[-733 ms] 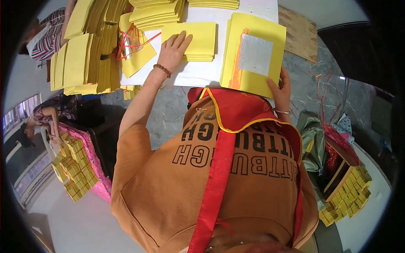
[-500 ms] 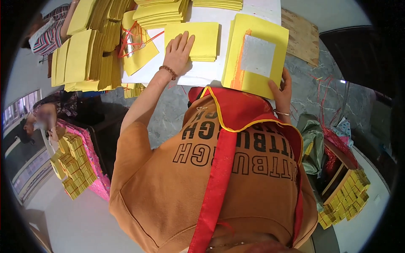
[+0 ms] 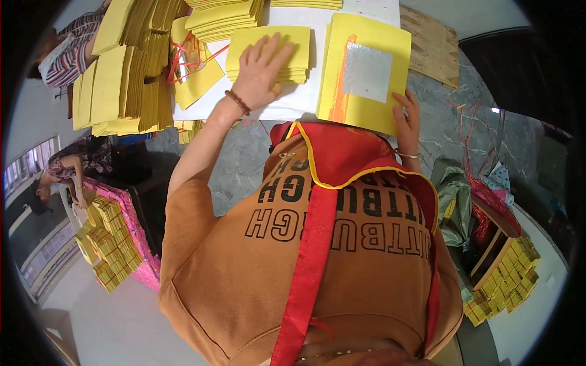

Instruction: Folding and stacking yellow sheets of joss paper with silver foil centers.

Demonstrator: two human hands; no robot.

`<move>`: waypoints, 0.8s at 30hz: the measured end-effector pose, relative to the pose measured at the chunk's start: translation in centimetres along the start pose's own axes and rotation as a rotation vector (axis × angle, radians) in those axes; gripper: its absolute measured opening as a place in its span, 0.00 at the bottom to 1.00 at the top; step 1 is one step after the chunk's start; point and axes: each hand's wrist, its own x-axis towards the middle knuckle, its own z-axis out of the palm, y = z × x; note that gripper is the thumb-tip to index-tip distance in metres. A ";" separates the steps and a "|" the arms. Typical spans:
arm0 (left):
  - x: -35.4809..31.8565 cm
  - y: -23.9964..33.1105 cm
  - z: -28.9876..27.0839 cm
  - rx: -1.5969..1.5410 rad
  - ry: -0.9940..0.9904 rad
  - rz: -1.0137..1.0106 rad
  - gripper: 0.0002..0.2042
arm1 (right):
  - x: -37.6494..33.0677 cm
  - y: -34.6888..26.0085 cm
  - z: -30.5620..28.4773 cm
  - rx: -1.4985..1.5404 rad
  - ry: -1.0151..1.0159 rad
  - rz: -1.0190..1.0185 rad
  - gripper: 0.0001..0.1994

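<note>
**Hands on yellow paper sheets**

Left hand (image 3: pixel 264 72) lay flat, fingers spread, on a small stack of yellow sheets (image 3: pixel 293 43) on the white table (image 3: pixel 287 108). Right hand (image 3: pixel 408 119) pinched the near edge of a yellow sheet with a silver foil square (image 3: pixel 366 73), just beside that stack

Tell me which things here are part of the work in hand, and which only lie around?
In use:
- left hand, flat on the small yellow paper stack
- right hand, holding the yellow sheet with a silver square

Lying around:
- tall yellow stacks
- red string
- wooden board
</note>
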 end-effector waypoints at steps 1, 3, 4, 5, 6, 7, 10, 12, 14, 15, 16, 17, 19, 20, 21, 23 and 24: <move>0.4 1.4 -0.3 -0.155 0.071 0.055 0.33 | 0.0 0.2 0.1 -0.032 0.002 -0.027 0.13; 0.6 3.7 -0.1 -0.384 0.102 0.201 0.33 | 0.1 0.4 0.3 -0.028 0.008 -0.033 0.13; 0.6 5.4 -0.2 -0.390 0.085 0.247 0.32 | 0.1 0.5 0.5 -0.020 0.009 -0.041 0.13; 0.6 6.7 -0.2 -0.396 0.068 0.293 0.30 | 0.2 0.5 0.6 -0.020 0.013 -0.039 0.13; 0.5 6.9 0.1 -0.398 0.065 0.295 0.30 | 0.3 0.3 0.7 -0.005 0.013 -0.032 0.13; 0.4 7.0 0.6 -0.368 0.013 0.334 0.28 | 0.3 0.2 0.7 0.012 0.014 -0.025 0.13; 0.7 6.9 0.6 -0.380 -0.044 0.394 0.22 | 0.4 0.6 0.6 0.062 0.006 0.004 0.15; 1.6 6.8 0.1 -0.421 -0.049 0.428 0.18 | 1.8 7.2 0.2 0.162 0.012 0.214 0.17; 2.1 6.6 0.0 -0.716 -0.038 0.442 0.11 | 1.7 7.8 0.3 0.266 -0.009 0.419 0.20; 2.1 6.3 0.3 -0.716 -0.035 0.427 0.11 | 1.2 4.0 0.8 0.346 -0.030 0.319 0.21; 2.4 6.1 0.4 -0.804 -0.083 0.366 0.09 | 0.9 1.7 0.9 0.423 -0.038 0.217 0.22; 2.7 6.1 0.3 -0.887 -0.134 0.308 0.08 | 0.8 1.7 0.7 0.424 -0.035 0.215 0.22; 3.3 5.8 -0.2 -0.901 -0.195 0.272 0.09 | 0.6 1.9 0.5 0.373 -0.038 0.134 0.22; 3.5 5.7 -0.1 -0.956 -0.272 0.211 0.08 | 0.6 2.0 0.4 0.374 -0.035 0.134 0.22; 3.8 5.5 0.0 -1.010 -0.348 0.146 0.08 | 0.6 1.7 0.4 0.364 -0.011 0.187 0.22; 3.9 5.0 0.6 -1.035 -0.389 0.126 0.09 | 0.6 1.6 0.5 0.354 0.012 0.241 0.23; 4.1 4.9 0.7 -1.089 -0.411 0.109 0.09 | 0.6 1.6 0.6 0.361 0.008 0.217 0.24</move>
